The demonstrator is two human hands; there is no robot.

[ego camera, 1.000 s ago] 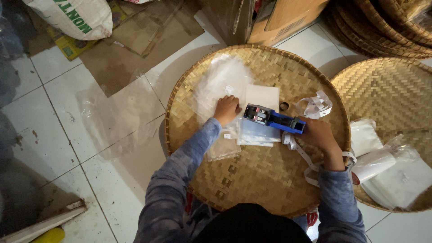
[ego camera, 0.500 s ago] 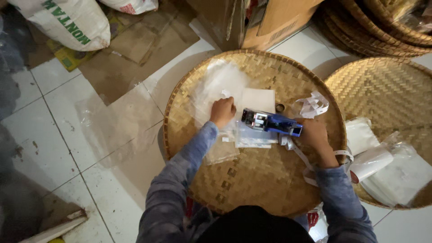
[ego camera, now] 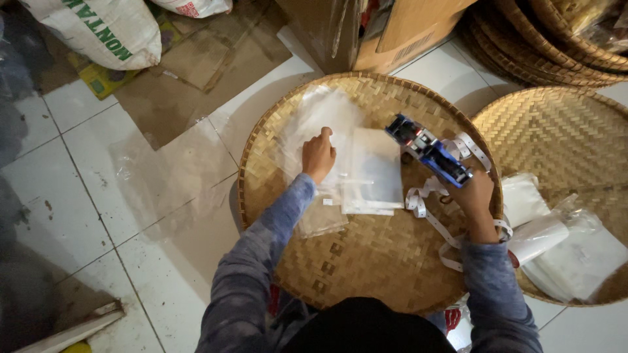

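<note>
So the right hand (ego camera: 476,196) is wrapped around the handle of a blue label gun (ego camera: 428,150), lifted a bit above the round woven bamboo tray (ego camera: 366,261), nose pointing up and away from the wrist. A white label backing strip (ego camera: 432,219) curls out from under that grip and trails down past the forearm. The gun looks like hard plastic, rigid and light enough for one hand; the handle end is the obvious place to hold it, since the front end carries the label roll.

The left hand (ego camera: 318,155) is pressed flat-ish, fingers curled down, on a stack of clear plastic bags (ego camera: 373,171) lying mid-tray, just right of its knuckles. Not really gripping, more pinning them down. I'd guess those bags are super thin, floppy and slippery, the kind that slide off each other, so pinning near an edge makes sense, or pinching a corner to peel one off.

More filled white packets (ego camera: 562,252) sit on a second woven tray (ego camera: 562,131), out past the right elbow. A cardboard box (ego camera: 392,33) and a white sack (ego camera: 98,33) are on the tiled floor beyond.
</note>
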